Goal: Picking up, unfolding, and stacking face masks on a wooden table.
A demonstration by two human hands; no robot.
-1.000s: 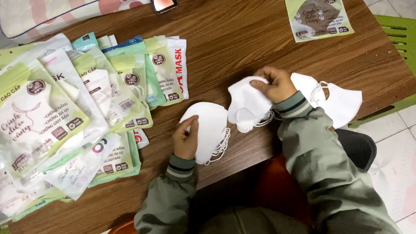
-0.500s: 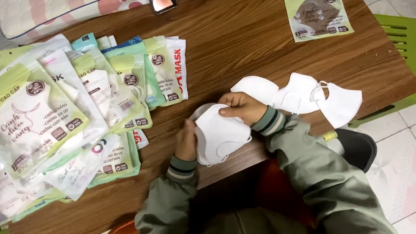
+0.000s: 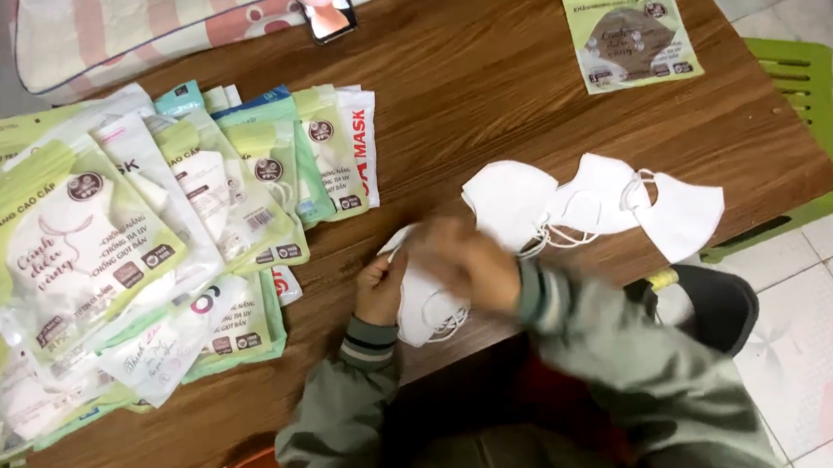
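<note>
White face mask [image 3: 423,309] lies at the near edge of the wooden table [image 3: 482,68], right in front of the seated person. Left hand [image 3: 378,288] pinches its left rim — fingers closed on the fabric. Right hand [image 3: 464,260] sits over the mask's top, motion-blurred; its grip cannot be told. Just to the right — three more loose white masks [image 3: 595,203], overlapping. Packaged masks [image 3: 137,248] fan out on the left.
</note>
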